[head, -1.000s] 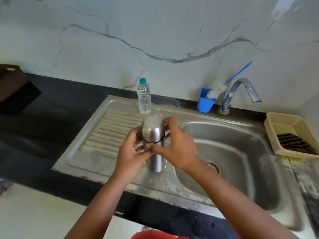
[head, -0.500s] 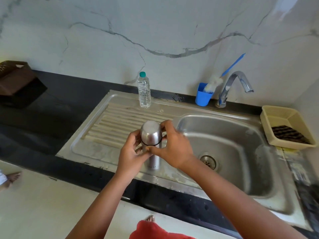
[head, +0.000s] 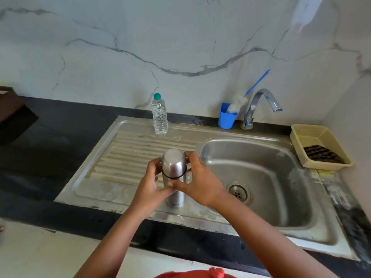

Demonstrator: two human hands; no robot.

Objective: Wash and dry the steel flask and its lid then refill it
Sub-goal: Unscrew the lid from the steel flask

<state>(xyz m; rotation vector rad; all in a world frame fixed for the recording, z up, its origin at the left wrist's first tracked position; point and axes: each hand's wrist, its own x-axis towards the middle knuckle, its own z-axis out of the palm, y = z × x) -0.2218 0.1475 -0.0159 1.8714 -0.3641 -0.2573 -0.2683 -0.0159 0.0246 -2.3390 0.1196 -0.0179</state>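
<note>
Head view: both hands, left grip (head: 149,187) and right grip (head: 197,183), curl round the steel flask (head: 174,177), lid (head: 173,163) on. Washing looks not begun; the tap (head: 259,105) beyond the right grip seems dry.

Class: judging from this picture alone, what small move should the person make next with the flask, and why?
Probably unscrew the lid: it still caps the steel flask upright on the drainboard, the right hand curls around it, the left hand steadies the body.
</note>
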